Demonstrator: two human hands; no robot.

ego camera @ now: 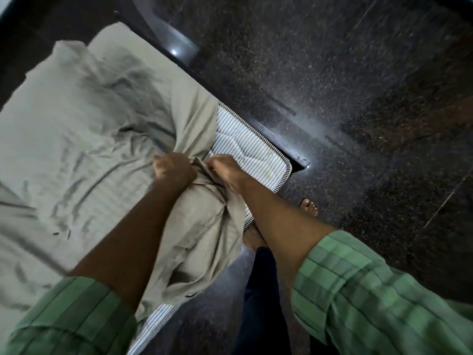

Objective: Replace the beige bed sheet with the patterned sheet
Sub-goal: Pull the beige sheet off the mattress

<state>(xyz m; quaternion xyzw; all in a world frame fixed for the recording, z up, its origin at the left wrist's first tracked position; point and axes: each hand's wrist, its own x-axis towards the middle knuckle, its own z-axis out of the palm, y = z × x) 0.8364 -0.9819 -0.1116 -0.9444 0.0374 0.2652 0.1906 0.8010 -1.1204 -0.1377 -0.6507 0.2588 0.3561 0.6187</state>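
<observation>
Crumpled beige cotton bed sheet (76, 129) covers most of the bed at the left of the frame, peeled back from the near corner and bunched at centre. Both hands clutch that bunch: the left hand (174, 168) is fisted around a gathered fold, and the right hand (225, 170) just beside it pinches the fabric. Right of the hands lies the bared blue-and-white striped quilted mattress (250, 147), edged by a dark bed frame (284, 142). Speckled dark polished floor (358, 85) fills the right side, with a bare foot (309, 206) below the mattress corner.
</observation>
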